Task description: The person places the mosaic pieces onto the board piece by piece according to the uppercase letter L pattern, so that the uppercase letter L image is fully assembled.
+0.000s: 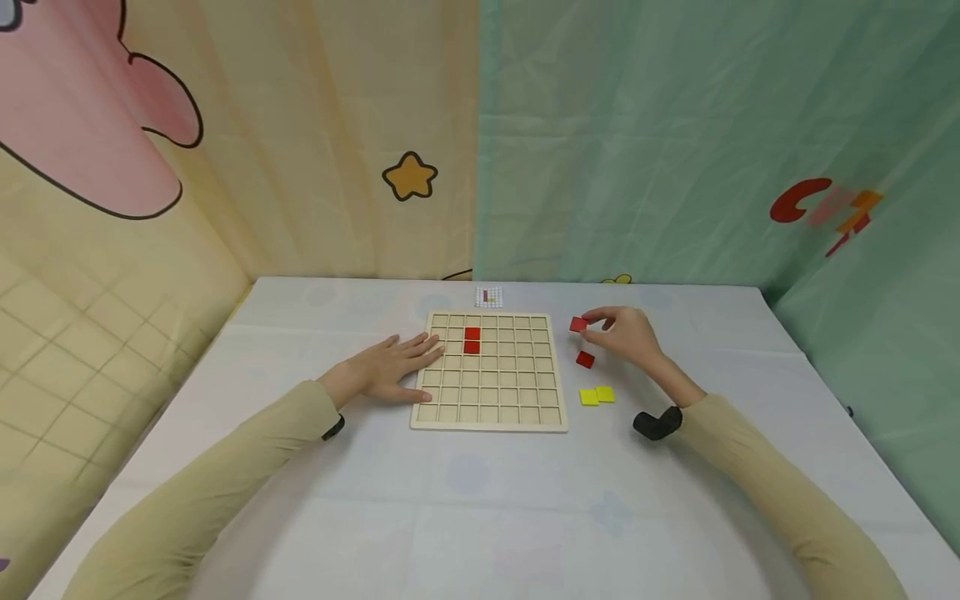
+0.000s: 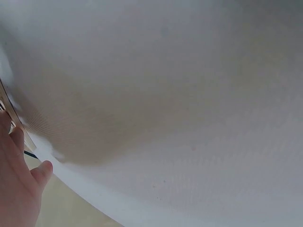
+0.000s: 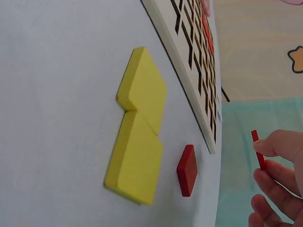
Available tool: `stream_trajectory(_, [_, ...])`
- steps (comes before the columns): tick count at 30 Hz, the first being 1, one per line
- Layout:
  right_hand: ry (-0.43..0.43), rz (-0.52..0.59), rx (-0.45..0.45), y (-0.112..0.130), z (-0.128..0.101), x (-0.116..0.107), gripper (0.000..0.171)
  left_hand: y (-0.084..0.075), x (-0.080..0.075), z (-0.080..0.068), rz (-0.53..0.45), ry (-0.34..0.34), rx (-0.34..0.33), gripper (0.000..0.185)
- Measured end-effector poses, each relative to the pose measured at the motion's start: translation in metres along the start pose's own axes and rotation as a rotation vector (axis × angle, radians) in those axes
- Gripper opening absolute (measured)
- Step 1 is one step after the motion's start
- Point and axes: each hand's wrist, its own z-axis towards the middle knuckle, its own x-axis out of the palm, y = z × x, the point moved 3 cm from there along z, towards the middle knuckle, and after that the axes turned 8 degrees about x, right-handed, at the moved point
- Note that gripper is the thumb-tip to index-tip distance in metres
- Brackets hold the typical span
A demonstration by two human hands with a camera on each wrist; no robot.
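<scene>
My right hand (image 1: pixel 624 333) pinches a red square tile (image 1: pixel 578 324) between thumb and fingers, just off the board's right edge. In the right wrist view the same tile (image 3: pixel 258 150) appears edge-on in the fingertips. A second red tile (image 1: pixel 585 359) lies on the table below that hand, with two yellow tiles (image 1: pixel 589 397) touching each other nearer the front. The wooden grid board (image 1: pixel 489 430) holds two red tiles (image 1: pixel 472 340) in neighbouring cells of one column, toward the back. My left hand (image 1: pixel 390 367) rests with spread, straight fingers on the board's left edge.
A small printed pattern card (image 1: pixel 489 297) lies behind the board, near the table's back edge. The table (image 1: pixel 465 517) has a white cloth. Patterned curtains (image 1: pixel 615 142) hang behind it and along both sides.
</scene>
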Motion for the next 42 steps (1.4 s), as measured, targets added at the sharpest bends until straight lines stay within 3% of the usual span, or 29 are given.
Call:
stream_trajectory(9, [0.018, -0.005, -0.043, 0.035, 0.004, 0.015, 0.032, 0.001, 0.003, -0.001, 0.004, -0.013, 0.007, 0.085])
stream_trajectory(17, [0.029, 0.065, -0.077, 0.059, 0.007, 0.031, 0.03, 0.002, 0.002, -0.001, 0.009, -0.007, 0.0, 0.086])
stream_trajectory(27, [0.086, 0.13, -0.12, 0.083, 0.004, 0.051, 0.029, 0.0, 0.001, -0.001, 0.009, 0.008, -0.002, 0.087])
stream_trajectory(42, [0.148, 0.142, -0.168, 0.109, 0.002, 0.084, 0.025, 0.001, 0.002, -0.001, 0.002, 0.019, -0.021, 0.086])
